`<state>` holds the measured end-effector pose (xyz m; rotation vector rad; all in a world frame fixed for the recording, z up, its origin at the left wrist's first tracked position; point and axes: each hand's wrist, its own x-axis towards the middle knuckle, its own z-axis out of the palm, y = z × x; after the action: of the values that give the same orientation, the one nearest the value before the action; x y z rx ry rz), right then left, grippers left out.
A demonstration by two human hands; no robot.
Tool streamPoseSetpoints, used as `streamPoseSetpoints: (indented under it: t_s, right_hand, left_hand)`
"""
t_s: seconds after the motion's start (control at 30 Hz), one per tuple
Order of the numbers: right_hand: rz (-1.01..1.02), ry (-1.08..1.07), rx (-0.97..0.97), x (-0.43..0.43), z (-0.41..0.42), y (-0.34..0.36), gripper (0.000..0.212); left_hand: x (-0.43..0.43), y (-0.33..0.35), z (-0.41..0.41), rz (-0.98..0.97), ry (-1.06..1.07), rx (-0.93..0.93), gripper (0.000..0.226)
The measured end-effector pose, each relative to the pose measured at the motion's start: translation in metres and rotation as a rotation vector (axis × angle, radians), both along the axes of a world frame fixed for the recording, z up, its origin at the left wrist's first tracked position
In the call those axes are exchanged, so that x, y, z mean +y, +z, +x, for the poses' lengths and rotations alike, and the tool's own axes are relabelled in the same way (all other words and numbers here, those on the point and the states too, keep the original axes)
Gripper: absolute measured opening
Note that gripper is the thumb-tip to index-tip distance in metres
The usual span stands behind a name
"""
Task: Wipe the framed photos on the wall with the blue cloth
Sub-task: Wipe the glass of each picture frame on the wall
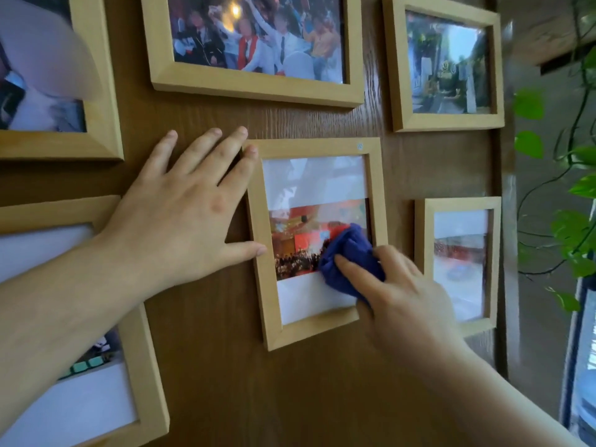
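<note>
I am looking at a brown wood-grain wall (209, 366) hung with light wooden photo frames. At the wall's upper left edge hangs a frame cut off by the view (96, 91), and at the lower left another large frame (142, 366), partly hidden by my left forearm. My left hand (180, 217) lies flat and open on the wall, fingers spread, holding nothing; its index fingertip and thumb touch the left edge of the middle frame (264, 285). Above the hand, at the top of the wall, hangs a wide frame showing a crowd (251, 88). The blue cloth (348, 256) is bunched against the glass of the middle frame, over the lower right part of its photo. My right hand (403, 291) presses the cloth, fingers curled around it. Toward the wall's right edge hang an upper frame (448, 121) and a lower frame (425, 240). Beyond that edge trail the green leaves of a vine (529, 143).
</note>
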<state>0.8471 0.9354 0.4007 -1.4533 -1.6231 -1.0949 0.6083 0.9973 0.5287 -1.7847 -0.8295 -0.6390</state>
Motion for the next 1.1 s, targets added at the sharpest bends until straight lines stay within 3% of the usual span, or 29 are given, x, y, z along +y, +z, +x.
streamPoseSetpoints:
  t_s: [0.17,0.57,0.83,1.1]
  right_hand:
    - [-0.121,0.14,-0.198,0.002,-0.028,-0.019,0.052]
    - [-0.068,-0.03,-0.123,-0.006,0.047,-0.009,0.052]
    - [0.169,0.028,-0.22,-0.004,0.038,0.079,0.04]
    - [0.374,0.05,-0.284,0.014,0.0,0.201,0.052]
  left_hand:
    - [0.001,0.001,0.001,0.009,-0.014,0.008,0.109]
    - [-0.008,0.003,0.001,-0.046,0.017,0.002,0.11]
    - [-0.013,0.011,-0.011,0.006,-0.038,0.015,0.09]
    - [-0.023,0.072,-0.025,0.129,0.016,-0.079,0.085]
